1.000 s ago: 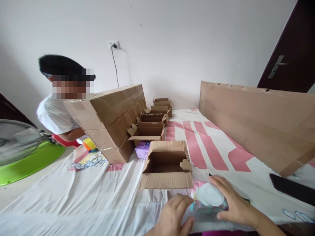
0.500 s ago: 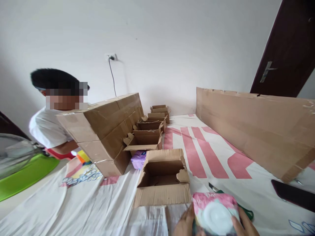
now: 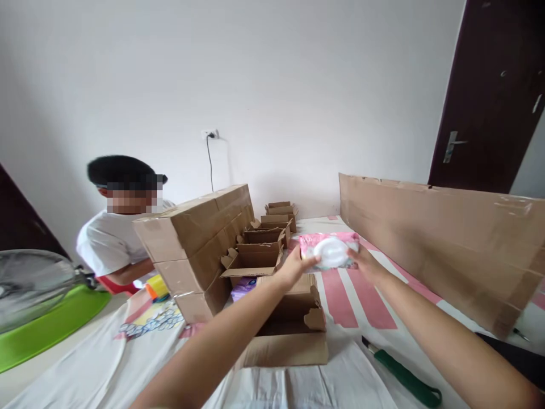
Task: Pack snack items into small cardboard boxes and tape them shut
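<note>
White wall (image 3: 298,85) backs the pink-striped cloth (image 3: 340,298); left hand (image 3: 295,268) and right hand (image 3: 367,262) grasp opposite ends of a wet-wipes pack (image 3: 330,251), held near the far flap (image 3: 304,284) of the closest open carton (image 3: 289,351). Likely soft and slick, modest in weight (the white lid (image 3: 332,249) looks stiffer), it suits that two-ended grip; half a second ago it was nearer the wearer, partly covering the green-handled knife (image 3: 402,372)

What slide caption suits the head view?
Left hand and right hand grip a pink-and-white plastic packet, with an open brown cardboard box and a green-handled knife lower in frame.
</note>
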The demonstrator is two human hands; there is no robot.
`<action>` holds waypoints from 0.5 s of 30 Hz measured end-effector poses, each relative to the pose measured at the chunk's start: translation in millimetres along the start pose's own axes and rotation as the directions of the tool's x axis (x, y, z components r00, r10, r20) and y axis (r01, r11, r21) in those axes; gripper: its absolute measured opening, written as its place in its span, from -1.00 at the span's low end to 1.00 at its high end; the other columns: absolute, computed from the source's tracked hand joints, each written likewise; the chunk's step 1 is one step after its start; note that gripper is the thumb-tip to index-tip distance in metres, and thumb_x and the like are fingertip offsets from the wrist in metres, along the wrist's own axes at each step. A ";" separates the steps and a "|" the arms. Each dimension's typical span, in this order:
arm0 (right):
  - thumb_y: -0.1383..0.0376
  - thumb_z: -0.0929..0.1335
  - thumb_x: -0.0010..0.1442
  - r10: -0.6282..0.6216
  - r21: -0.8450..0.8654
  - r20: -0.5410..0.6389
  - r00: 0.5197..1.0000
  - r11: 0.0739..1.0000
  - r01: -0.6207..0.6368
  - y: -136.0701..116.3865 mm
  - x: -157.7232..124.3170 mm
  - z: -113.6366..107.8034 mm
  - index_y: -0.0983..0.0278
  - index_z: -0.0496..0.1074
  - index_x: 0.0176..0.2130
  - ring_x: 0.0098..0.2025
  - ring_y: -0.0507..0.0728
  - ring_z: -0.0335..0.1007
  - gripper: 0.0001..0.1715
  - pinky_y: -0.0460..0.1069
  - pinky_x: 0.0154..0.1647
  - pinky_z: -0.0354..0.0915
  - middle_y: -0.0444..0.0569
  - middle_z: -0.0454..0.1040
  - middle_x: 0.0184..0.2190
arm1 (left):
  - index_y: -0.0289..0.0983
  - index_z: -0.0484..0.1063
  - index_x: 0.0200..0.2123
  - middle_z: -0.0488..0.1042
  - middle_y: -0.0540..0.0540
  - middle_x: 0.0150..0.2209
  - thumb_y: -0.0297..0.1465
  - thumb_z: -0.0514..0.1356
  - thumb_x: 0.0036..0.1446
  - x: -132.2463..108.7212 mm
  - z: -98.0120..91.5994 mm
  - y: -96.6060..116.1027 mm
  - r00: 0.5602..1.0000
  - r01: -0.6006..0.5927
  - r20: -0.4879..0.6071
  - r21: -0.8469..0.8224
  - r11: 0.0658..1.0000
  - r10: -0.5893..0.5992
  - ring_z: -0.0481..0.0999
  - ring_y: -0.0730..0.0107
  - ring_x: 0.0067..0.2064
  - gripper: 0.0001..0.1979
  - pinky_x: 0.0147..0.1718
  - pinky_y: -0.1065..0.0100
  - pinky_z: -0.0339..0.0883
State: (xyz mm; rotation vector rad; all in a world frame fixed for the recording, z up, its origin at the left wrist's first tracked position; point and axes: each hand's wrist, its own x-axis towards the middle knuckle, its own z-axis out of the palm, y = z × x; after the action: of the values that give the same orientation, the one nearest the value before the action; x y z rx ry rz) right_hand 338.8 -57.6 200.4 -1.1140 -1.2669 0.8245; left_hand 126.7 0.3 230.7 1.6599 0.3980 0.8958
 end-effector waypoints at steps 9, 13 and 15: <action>-0.17 0.44 -0.13 0.056 0.115 0.009 0.998 0.992 -0.057 40.2 25.6 17.6 0.26 0.34 -0.09 -0.38 0.16 0.47 -0.24 0.08 -0.31 0.42 -0.07 0.52 -0.41 | -0.35 0.36 -0.04 0.52 -0.25 -0.11 -0.13 0.47 -0.32 20.7 -26.2 -42.9 0.993 0.105 -0.039 -0.089 0.990 -0.109 0.51 0.09 -0.09 -0.24 -0.03 0.09 0.34; -0.12 0.49 -0.20 0.132 0.116 0.049 0.990 0.984 -0.137 43.3 -29.6 -2.2 0.24 0.43 -0.21 -0.43 0.17 0.44 -0.34 0.09 -0.36 0.40 -0.08 0.50 -0.48 | -0.31 0.24 0.05 0.46 -0.23 -0.01 -0.15 0.46 -0.28 -28.4 2.8 -35.2 0.995 0.077 -0.063 -0.034 0.996 -0.079 0.46 0.05 -0.01 -0.16 0.02 0.07 0.31; -0.16 0.50 -0.29 0.165 0.076 0.112 0.980 0.982 -0.174 43.7 -63.9 -15.3 0.23 0.47 -0.23 -0.33 0.26 0.47 -0.29 0.17 -0.27 0.40 0.01 0.54 -0.40 | -0.27 0.21 0.09 0.45 -0.21 0.01 -0.15 0.45 -0.25 -62.2 22.0 -27.7 0.996 0.049 -0.080 0.112 0.992 -0.041 0.43 0.01 0.03 -0.16 0.05 0.04 0.30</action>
State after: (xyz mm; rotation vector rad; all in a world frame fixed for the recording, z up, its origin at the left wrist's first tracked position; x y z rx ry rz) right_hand 348.3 -107.8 140.2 -1.1334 -1.2227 1.0678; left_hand 107.7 -48.4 181.9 1.7172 0.5465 0.9201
